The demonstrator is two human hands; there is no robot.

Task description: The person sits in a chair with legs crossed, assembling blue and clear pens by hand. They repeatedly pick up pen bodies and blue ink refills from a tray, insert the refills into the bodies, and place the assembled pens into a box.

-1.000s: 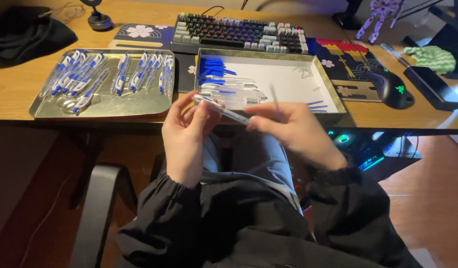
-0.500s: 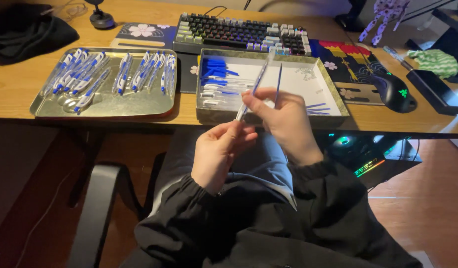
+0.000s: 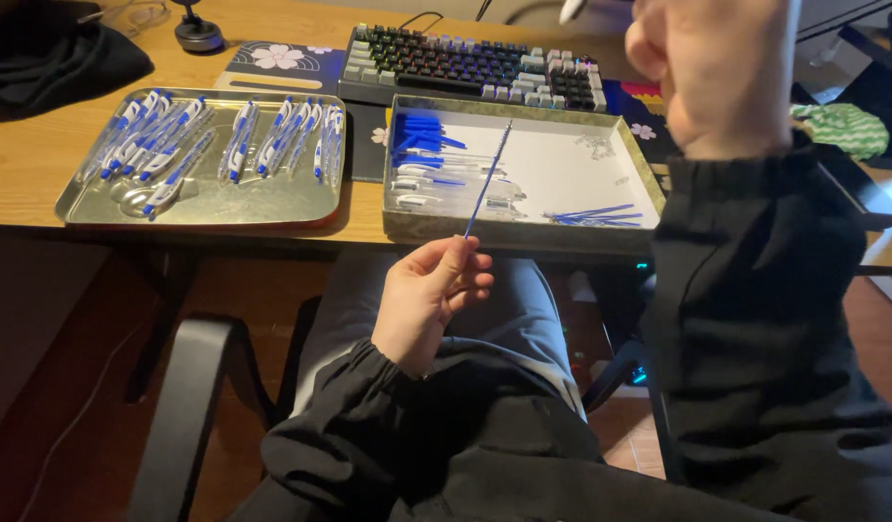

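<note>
Blue and thin, the ink refill (image 3: 486,182) stands pinched at its lower end between the thumb and fingertips of my left hand (image 3: 428,302), held over my lap just in front of the worktop (image 3: 30,164) edge. It tilts up and away, its tip reaching over the shallow box (image 3: 600,164) where loose blue caps, clear barrels and a few more refills lie in small groups. My right hand (image 3: 721,68) is raised high and close to the camera, curled into a loose fist; something pale shows just beside it at the top edge, but I cannot tell whether the hand grips it. To the left on the worktop sits a metal tray (image 3: 204,198) with rows of finished blue-and-white pens. A keyboard (image 3: 465,63) lies behind the box.

I judge this as the middle of putting one pen together: the refill is ready in the left hand, and the barrel has yet to meet it. The next move calls for bringing the right hand down level with the refill, lining up the barrel's opening with the tip, and sliding it on straight so the thin tube does not bend
</note>
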